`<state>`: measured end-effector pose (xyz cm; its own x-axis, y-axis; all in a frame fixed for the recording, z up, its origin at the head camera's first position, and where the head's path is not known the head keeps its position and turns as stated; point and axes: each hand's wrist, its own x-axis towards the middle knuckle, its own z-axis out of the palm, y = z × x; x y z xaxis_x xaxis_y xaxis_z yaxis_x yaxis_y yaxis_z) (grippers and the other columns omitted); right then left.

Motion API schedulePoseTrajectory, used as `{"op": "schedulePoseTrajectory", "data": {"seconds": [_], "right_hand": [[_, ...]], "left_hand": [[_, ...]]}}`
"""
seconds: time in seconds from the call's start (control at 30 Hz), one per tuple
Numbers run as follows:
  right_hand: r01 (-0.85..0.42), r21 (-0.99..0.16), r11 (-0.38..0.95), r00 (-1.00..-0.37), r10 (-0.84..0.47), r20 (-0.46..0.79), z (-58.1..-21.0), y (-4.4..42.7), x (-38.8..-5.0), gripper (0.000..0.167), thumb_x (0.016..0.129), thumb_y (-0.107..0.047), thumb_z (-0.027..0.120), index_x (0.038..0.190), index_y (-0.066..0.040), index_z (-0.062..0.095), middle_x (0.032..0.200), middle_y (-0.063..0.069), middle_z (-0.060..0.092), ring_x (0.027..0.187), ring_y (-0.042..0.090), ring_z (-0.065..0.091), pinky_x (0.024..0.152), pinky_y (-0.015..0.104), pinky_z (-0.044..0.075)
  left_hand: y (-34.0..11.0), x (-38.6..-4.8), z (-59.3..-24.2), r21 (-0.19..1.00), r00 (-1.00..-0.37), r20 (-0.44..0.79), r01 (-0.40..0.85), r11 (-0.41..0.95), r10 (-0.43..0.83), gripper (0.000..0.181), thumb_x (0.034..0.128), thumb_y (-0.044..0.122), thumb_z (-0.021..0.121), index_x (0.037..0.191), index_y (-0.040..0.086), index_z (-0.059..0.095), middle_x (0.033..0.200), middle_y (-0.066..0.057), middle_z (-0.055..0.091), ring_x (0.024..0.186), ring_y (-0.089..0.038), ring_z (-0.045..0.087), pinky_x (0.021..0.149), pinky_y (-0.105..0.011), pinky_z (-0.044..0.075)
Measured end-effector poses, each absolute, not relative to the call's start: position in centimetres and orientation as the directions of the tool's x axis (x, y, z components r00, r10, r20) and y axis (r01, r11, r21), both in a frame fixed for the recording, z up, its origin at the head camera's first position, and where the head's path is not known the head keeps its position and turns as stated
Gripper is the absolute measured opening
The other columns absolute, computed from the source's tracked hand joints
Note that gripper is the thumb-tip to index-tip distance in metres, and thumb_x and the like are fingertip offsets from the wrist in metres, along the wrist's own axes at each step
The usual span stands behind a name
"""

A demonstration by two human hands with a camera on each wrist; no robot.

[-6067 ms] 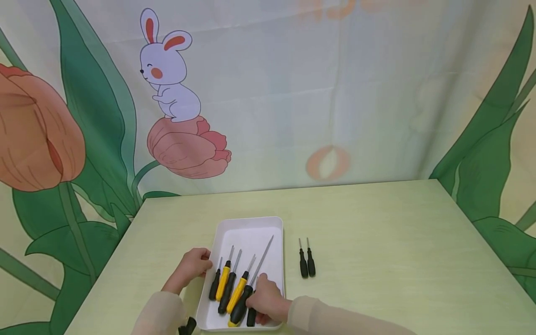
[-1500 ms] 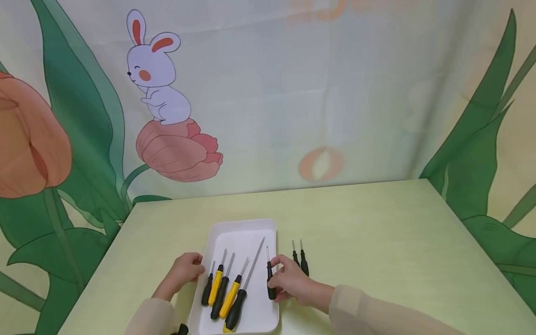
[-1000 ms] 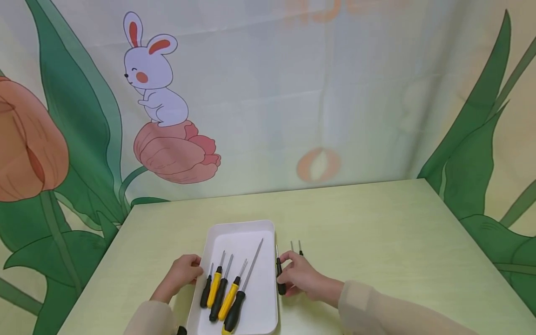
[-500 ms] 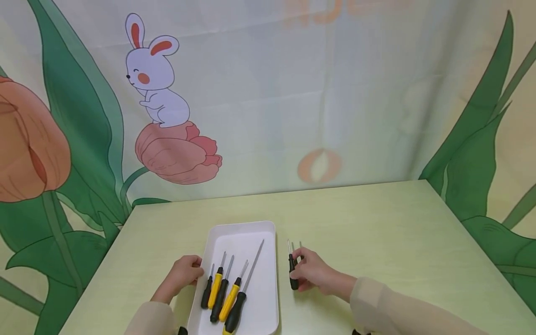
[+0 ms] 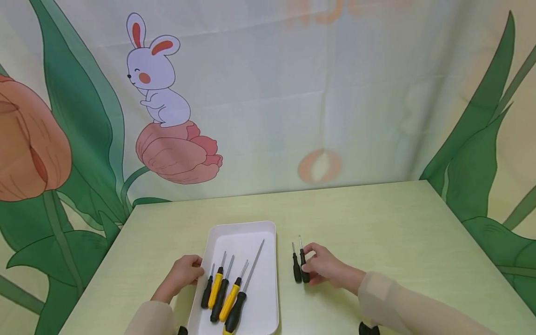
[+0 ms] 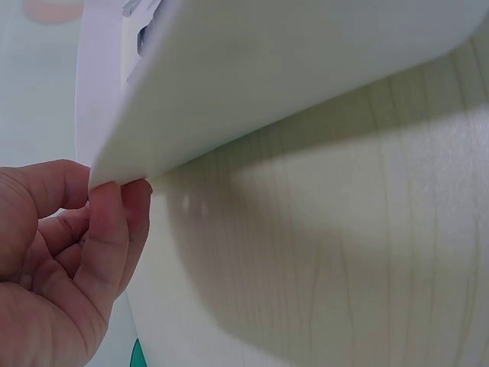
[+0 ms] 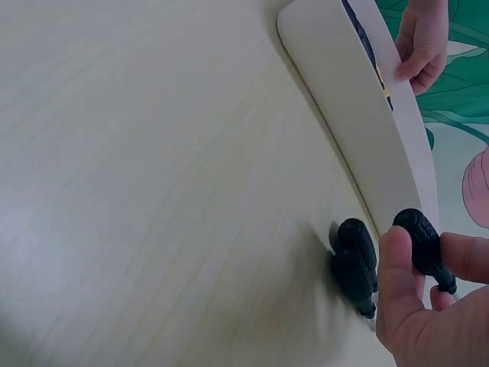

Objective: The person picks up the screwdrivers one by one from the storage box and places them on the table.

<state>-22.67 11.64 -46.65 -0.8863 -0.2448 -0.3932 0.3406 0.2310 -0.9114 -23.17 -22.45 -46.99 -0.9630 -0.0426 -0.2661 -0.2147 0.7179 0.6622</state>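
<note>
My left hand (image 5: 184, 272) pinches the left rim of a white tray (image 5: 264, 302); in the left wrist view, its thumb and fingertips (image 6: 107, 218) meet at the tray's edge. Several black or yellow-and-black screwdrivers lie in the tray, among them a large black-handled screwdriver (image 5: 236, 311). Right of the tray, my right hand (image 5: 325, 266) holds a small black screwdriver (image 7: 419, 235) by its handle, between thumb and fingers, tip pointing away. Beside and below it, two similar black screwdrivers (image 7: 353, 264) lie on the table; in the head view one shows (image 5: 297, 270), the other is mostly hidden.
The pale green table (image 5: 377, 223) reaches back to a printed curtain (image 5: 268, 93) with a rabbit and tulips. A dark object (image 5: 368, 328) shows under the right sleeve, and another (image 5: 182, 330) near the left sleeve.
My right hand has taken a black screwdriver out of the tray and carried it right, to beside the two on the table. My left hand has stayed at the tray's rim.
</note>
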Motion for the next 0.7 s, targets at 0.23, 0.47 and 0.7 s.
{"op": "schedulePoseTrajectory", "data": {"seconds": [0.23,0.47,0.7], "right_hand": [[0.354,-0.897,0.267,-0.885,-0.214,-0.413,-47.0,12.4,-23.2,0.037,0.078,0.004,0.053,0.112,-0.004,0.040,0.081,0.016,0.057,0.059,0.020,0.055,0.046,0.027,0.047],[0.363,-0.883,0.297,-0.883,-0.192,-0.428,-47.5,12.8,-23.7,0.035,0.078,0.004,0.054,0.109,-0.006,0.042,0.076,0.012,0.056,0.056,0.019,0.054,0.044,0.026,0.046],[0.395,-0.865,0.311,-0.867,-0.184,-0.462,-47.6,13.2,-24.2,0.035,0.079,0.002,0.055,0.111,-0.007,0.042,0.070,0.007,0.048,0.051,0.017,0.047,0.042,0.025,0.044]], "left_hand": [[-22.5,-23.2,-47.0,0.661,-0.963,-0.266,-0.211,0.720,-0.037,0.021,0.0769,0.000,0.051,0.095,-0.009,0.055,0.077,-0.011,0.054,0.062,-0.016,0.049,0.054,-0.028,0.049],[-22.4,-23.2,-46.9,0.665,-0.961,-0.274,-0.222,0.713,-0.043,0.021,0.0767,0.000,0.052,0.095,-0.008,0.055,0.076,-0.010,0.053,0.061,-0.015,0.049,0.054,-0.028,0.049],[-22.5,-23.0,-46.8,0.688,-0.968,-0.252,-0.191,0.700,-0.017,0.020,0.0768,-0.002,0.051,0.095,-0.010,0.054,0.076,-0.011,0.054,0.062,-0.016,0.049,0.054,-0.029,0.049]]}}
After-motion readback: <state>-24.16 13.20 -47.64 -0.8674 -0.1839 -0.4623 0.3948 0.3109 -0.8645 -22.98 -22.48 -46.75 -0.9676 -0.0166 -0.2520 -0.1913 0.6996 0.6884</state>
